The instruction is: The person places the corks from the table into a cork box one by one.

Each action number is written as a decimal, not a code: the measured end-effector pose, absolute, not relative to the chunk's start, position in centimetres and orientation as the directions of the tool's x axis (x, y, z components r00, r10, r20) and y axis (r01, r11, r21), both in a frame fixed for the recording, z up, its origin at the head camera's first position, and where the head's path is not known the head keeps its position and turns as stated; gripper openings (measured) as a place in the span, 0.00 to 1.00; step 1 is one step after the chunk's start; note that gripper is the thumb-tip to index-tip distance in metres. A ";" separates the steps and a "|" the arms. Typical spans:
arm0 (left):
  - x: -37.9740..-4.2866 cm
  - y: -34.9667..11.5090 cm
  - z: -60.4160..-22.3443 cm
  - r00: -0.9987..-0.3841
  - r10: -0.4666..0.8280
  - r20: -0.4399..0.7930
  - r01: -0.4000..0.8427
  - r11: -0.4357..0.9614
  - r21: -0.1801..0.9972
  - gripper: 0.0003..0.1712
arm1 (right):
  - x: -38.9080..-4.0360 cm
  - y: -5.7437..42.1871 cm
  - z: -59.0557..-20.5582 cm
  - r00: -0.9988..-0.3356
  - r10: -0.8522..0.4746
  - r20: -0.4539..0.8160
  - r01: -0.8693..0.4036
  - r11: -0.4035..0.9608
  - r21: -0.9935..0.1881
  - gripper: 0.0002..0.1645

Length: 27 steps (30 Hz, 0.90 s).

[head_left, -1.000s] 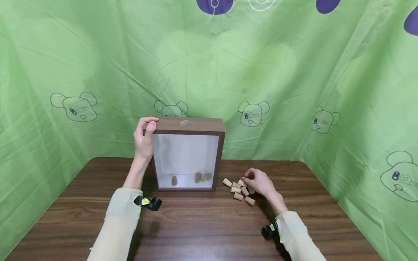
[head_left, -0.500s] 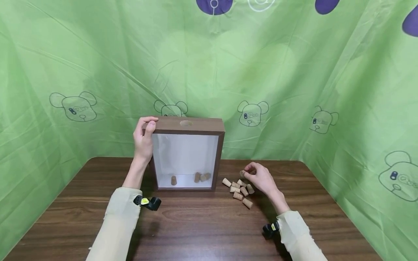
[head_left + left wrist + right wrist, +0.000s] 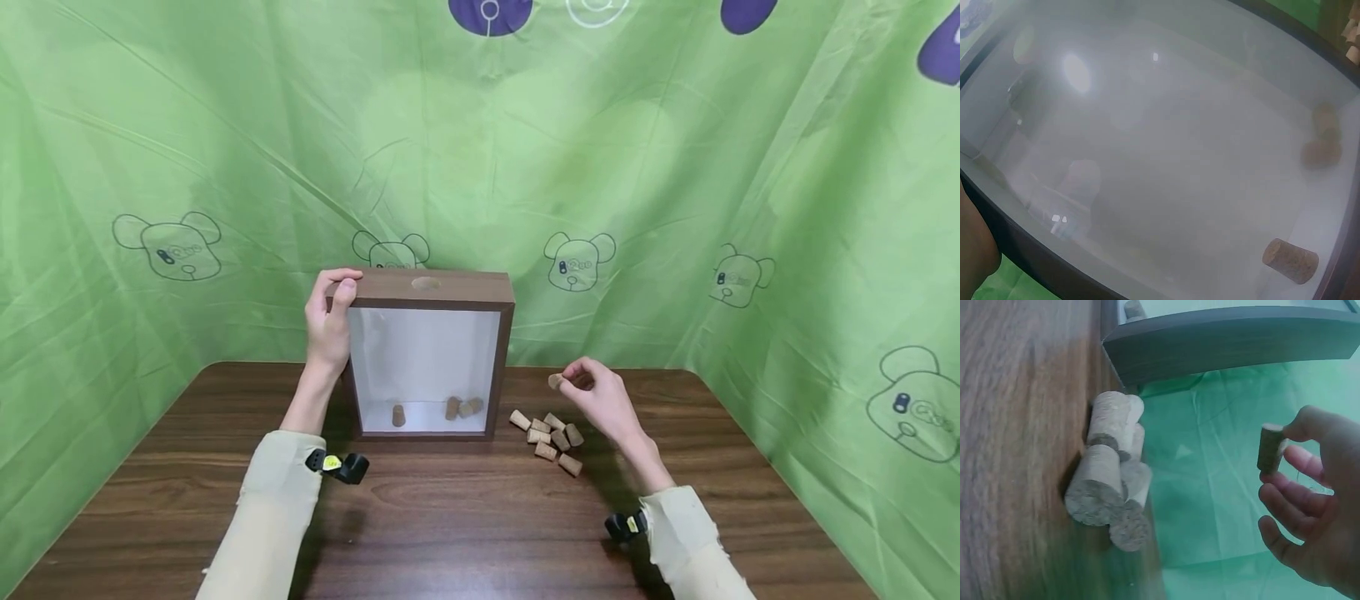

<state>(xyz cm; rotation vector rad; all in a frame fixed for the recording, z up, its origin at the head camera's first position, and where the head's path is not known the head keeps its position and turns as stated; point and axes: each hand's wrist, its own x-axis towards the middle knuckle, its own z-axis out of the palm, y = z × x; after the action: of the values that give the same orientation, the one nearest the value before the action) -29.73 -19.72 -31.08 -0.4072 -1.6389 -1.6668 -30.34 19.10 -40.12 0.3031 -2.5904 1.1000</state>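
On the bench (image 3: 420, 517), loose corks (image 3: 545, 451) lie with their long axes pointing various ways. The box (image 3: 472, 287) stands upright to their left, its upper left corner gripped by the left hand (image 3: 328, 321); inside, one cork (image 3: 398, 415) stands on end. Above and behind the loose corks, the right hand (image 3: 602, 400) pinches the held cork (image 3: 1270, 449), roughly level, one end toward the box.

Brown shadow box frame (image 3: 465, 287) standing upright, white back, few corks (image 3: 398, 415) at the bottom inside, left hand (image 3: 327, 325) gripping its top corner. Bunch of loose tan corks (image 3: 538, 436) just right of it, plus one cork (image 3: 555, 381) pinched in the right hand (image 3: 602, 406).
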 end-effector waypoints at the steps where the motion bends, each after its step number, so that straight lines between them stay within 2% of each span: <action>1: -29.7 -19.8 -31.1 -0.669 -0.284 0.687 0.691 0.103 0.716 0.24 | -30.2 19.0 -40.0 -0.928 -0.071 0.365 -0.312 0.682 -0.661 0.10; 13: -29.4 -19.8 -30.9 -0.679 -0.284 0.677 0.682 0.099 0.725 0.23 | -28.8 18.3 -38.1 -0.856 -0.060 0.514 -0.434 0.624 -0.650 0.07; 27: -29.3 -19.9 -31.1 -0.677 -0.282 0.680 0.685 0.096 0.722 0.24 | -28.3 16.7 -34.5 -0.653 -0.113 0.749 -0.667 0.554 -0.499 0.08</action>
<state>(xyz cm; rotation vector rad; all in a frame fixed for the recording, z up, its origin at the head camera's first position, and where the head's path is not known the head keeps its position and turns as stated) -29.34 -19.90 -31.06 -0.4032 -1.6450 -1.6766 -28.32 16.69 -34.48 0.6235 -2.1159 1.0592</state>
